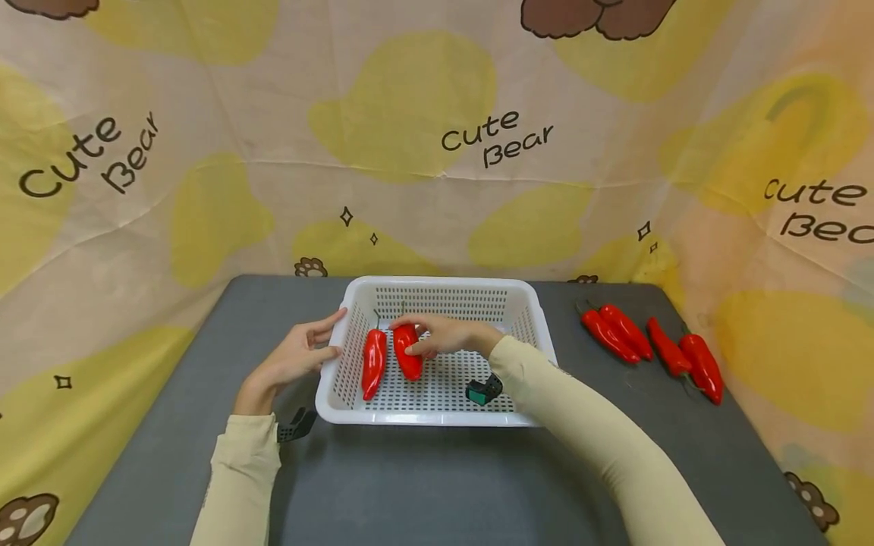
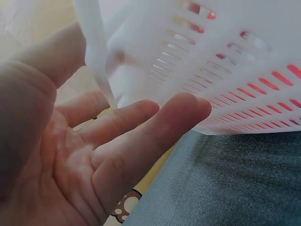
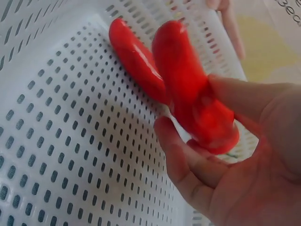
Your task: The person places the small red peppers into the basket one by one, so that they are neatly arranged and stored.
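A white plastic basket (image 1: 437,418) with slotted walls stands on the grey table. My left hand (image 1: 300,356) holds its left rim, the thumb at the edge and the other fingers loosely bent along the outer wall (image 2: 225,80). Inside the basket, my right hand (image 1: 444,335) grips a red pepper (image 1: 407,353) between thumb and fingers. The right wrist view shows this pepper (image 3: 188,80) tilted above the basket floor, its stem end near the palm. Left of it, a second red pepper (image 1: 373,364) lies lengthwise on the floor of the basket.
Several red peppers (image 1: 617,334) lie on the table (image 1: 437,485) to the right of the basket, in two groups. A patterned cloth (image 1: 410,136) with printed words hangs behind the table and down its sides.
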Demonstrator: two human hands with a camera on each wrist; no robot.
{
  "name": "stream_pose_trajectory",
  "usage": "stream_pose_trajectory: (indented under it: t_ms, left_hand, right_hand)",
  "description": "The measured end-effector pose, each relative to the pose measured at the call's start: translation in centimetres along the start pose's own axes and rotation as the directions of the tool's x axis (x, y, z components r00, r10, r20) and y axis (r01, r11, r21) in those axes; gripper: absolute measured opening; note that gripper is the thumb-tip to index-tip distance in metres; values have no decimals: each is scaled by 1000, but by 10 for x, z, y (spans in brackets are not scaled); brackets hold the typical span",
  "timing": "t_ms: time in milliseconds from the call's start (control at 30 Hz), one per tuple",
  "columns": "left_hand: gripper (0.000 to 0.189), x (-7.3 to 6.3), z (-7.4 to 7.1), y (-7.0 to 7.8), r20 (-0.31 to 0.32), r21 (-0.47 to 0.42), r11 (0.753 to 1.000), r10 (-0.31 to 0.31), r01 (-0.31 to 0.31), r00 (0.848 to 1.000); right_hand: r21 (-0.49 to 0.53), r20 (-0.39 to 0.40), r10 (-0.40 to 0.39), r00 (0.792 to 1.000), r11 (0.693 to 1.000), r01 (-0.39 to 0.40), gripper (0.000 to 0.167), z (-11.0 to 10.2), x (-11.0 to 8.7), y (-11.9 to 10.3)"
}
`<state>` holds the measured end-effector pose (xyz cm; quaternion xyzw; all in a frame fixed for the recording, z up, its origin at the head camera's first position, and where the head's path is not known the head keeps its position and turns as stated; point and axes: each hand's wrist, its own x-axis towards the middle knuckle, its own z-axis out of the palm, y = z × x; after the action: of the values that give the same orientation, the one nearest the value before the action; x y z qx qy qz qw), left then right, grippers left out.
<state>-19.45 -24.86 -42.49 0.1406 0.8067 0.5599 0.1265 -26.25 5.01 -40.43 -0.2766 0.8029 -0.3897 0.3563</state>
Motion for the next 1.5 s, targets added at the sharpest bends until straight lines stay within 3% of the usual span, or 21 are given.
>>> stream_pose_trajectory:
  t_ms: [300, 433, 733, 967, 1500]
  left_hand:
    - [75, -1, 0, 1, 9, -3, 1000, 0, 0, 1000]
    - [75, -2, 1, 2, 9, -11, 1000, 0, 0, 1000]
    - [76, 0, 2, 3, 17, -11, 1000, 3, -3, 1000]
    - [76, -1, 1, 2, 23, -19, 1000, 3, -2, 1000]
    - [75, 0, -1, 2, 7, -7, 1000, 1, -1, 1000]
  right_hand:
    - [-181, -31, 5, 1000, 983, -11, 62, 11, 6, -2]
    - [-205, -30, -4, 1000, 979, -2, 61, 14, 7, -3]
    - [-178, -27, 8, 1000, 984, -13, 61, 19, 10, 1]
    - [-181, -14, 64, 998, 981, -65, 64, 23, 11, 1]
    - [-114, 9, 54, 999, 992, -52, 65, 21, 13, 0]
